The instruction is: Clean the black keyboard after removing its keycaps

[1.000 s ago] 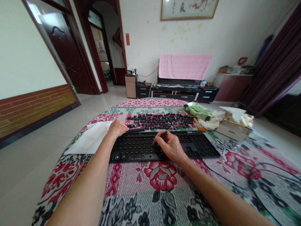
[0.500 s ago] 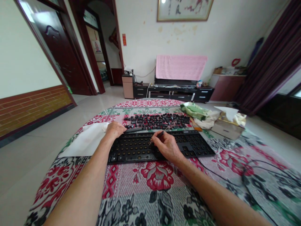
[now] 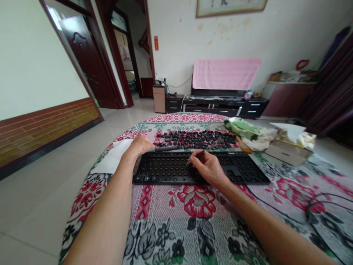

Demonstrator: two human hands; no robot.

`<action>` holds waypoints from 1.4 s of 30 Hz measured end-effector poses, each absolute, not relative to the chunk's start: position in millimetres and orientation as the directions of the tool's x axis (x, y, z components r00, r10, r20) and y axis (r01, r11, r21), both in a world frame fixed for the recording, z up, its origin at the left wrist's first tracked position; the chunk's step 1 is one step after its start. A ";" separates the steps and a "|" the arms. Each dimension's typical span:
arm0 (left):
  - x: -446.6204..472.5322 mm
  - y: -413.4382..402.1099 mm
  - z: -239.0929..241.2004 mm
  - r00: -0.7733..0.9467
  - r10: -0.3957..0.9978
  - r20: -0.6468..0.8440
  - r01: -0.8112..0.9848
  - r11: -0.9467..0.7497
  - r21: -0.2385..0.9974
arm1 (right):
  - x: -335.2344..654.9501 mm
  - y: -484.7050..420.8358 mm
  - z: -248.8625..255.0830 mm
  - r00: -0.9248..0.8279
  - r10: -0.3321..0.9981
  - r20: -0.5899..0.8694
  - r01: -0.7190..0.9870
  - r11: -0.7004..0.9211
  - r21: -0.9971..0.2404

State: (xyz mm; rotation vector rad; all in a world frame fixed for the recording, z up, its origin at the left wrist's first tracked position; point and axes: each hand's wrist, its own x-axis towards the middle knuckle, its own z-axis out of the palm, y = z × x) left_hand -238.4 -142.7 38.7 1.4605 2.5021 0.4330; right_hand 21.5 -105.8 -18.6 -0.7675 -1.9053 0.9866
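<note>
A black keyboard [image 3: 165, 180] lies on the patterned cloth, most of its keycaps off and only a few left in its lower left corner. My right hand [image 3: 208, 165] is closed around a slim dark-handled tool [image 3: 202, 154], with its tip low over the middle of the key field. What kind of tool it is cannot be made out. At the keyboard's upper left edge, my left hand [image 3: 140, 145] is closed, its fingertips beside a long dark key [image 3: 167, 148]. Whatever those fingers hold is hidden. Behind the keyboard spreads a pile of loose black keycaps [image 3: 193, 138].
White paper [image 3: 110, 160] lies left of the keyboard. To the right are a green plastic package [image 3: 242, 127], an orange-brown strip [image 3: 245, 146] and a tissue box [image 3: 286, 150]. The keyboard's black cable [image 3: 275, 211] runs right over the tablecloth.
My view has swung left, so the whole scene sits farther right. Both hands stay at nearly the same places on the keyboard, the right one still gripping the slim tool.
</note>
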 end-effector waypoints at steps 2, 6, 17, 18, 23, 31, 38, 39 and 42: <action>-234.5 -144.3 42.1 -0.455 0.887 -0.082 0.815 0.452 0.362 | 20.6 -108.9 -16.4 -0.474 0.783 0.402 0.165 0.528 -0.833; -222.5 -144.2 44.1 -0.283 0.957 -0.069 0.866 0.286 0.411 | 18.6 -113.4 -14.3 -0.499 0.755 0.427 0.206 0.581 -0.787; -164.3 -143.9 23.2 0.020 0.989 0.148 0.987 -0.043 0.152 | 23.3 -109.9 -14.0 -0.484 0.765 0.424 0.201 0.569 -0.797; -161.6 -144.5 21.1 0.007 0.984 0.181 0.990 -0.032 0.139 | 23.4 -109.3 -14.1 -0.485 0.767 0.421 0.195 0.564 -0.802; -152.8 -143.8 11.3 -0.035 0.969 0.245 0.991 0.001 0.137 | 25.1 -105.8 -14.0 -0.497 0.772 0.397 0.204 0.548 -0.811; -140.5 -138.6 -0.9 -0.014 0.957 0.291 0.993 -0.021 0.116 | 32.8 -101.3 -11.7 -0.496 0.793 0.353 0.216 0.507 -0.834; -146.8 -138.4 2.1 0.084 0.939 0.333 0.972 -0.151 0.182 | 38.6 -97.2 -7.1 -0.478 0.810 0.340 0.237 0.492 -0.838; -151.9 -139.0 2.7 0.097 0.929 0.356 0.962 -0.179 0.205 | 37.4 -99.1 -6.0 -0.483 0.802 0.353 0.222 0.501 -0.837; -170.0 -141.0 2.5 0.128 0.901 0.416 0.942 -0.241 0.233 | 28.4 -110.2 -1.9 -0.513 0.763 0.393 0.141 0.526 -0.839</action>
